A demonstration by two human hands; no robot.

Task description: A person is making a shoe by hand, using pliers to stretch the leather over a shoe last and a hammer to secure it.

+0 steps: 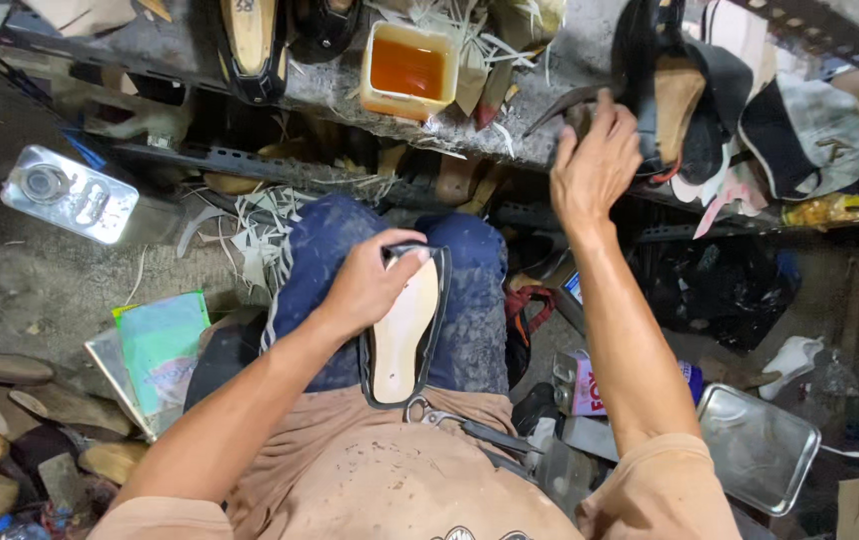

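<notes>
The left hand point(365, 285) was curled over the toe end of a shoe sole point(405, 330), fingers and thumb pinching its dark rim, apparently to keep it from sliding off the lap. The sole lay lengthwise along the person's right thigh, pale insole face up and black edge around it, heel toward the belly, so the jeans point(470, 300) served as a soft rest that kept the upper face reachable. Just below the heel, a pair of scissors point(430, 412) lay against the tan shirt, close at hand.

The right hand point(595, 165) was stretched forward to the workbench point(550, 80), fingers loosely spread and bent downward onto a dark piece at the bench edge; whether it gripped anything could not be told. Beside it stood a heap of shoe uppers and soles point(710, 110), piled against one another. Further left on the bench sat an open square tub of amber glue point(408, 70), placed within arm's reach of the lap, and a finished sole point(250, 40) lying flat.

The bench top was grey, stained and littered with pale strips of trimmings point(260, 225), which also hung down over the metal frame. On the dusty concrete floor lay a flat metal can point(70, 195), a green packet point(162, 350), wooden blocks point(10, 440) at the left and a steel tray point(758, 445) at the right.
</notes>
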